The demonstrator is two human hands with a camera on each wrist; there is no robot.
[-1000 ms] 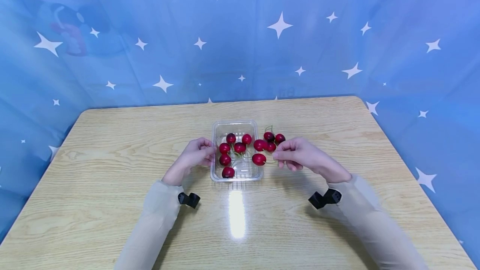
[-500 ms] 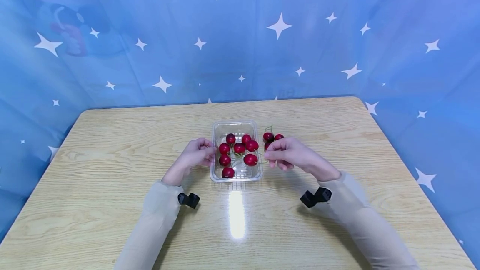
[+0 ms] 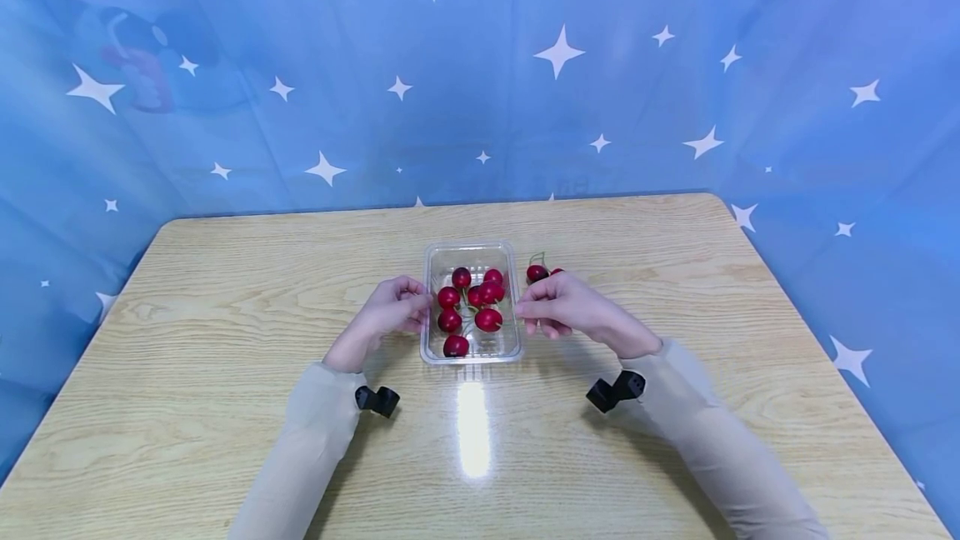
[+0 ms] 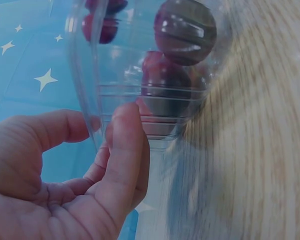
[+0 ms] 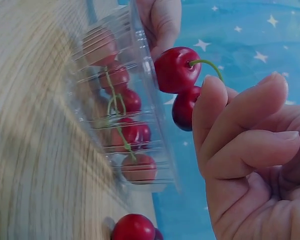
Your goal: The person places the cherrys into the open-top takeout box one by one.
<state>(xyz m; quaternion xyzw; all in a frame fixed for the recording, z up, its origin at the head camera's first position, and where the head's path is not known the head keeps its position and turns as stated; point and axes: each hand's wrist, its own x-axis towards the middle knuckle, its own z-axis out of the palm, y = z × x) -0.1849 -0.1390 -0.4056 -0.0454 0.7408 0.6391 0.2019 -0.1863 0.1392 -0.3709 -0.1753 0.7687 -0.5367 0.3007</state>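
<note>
A clear plastic box [image 3: 483,348] with several red cherries [image 3: 449,321] in it stands mid-table. My left hand [image 3: 390,307] holds its left side, fingers [image 4: 122,150] against the wall and at the rim. At the right side, my right hand [image 3: 566,307] pinches the green stem [image 5: 208,63] of a pair of cherries [image 3: 488,320]. In the head view this pair hangs over the box. The right wrist view shows the pair just above the rim, one cherry [image 5: 178,70] partly in front of the other. Where the stem meets my fingertips is hidden by my fingers.
More cherries [image 3: 537,273] with a looped stem lie on the wooden table [image 3: 225,340] right of the box, partly hidden by my right hand. A blue curtain [image 3: 480,90] with white stars hangs behind the table's back edge.
My right hand has moved left, carrying the cherry pair from the box's right rim to over its inside. The left hand stays at the box's left side.
</note>
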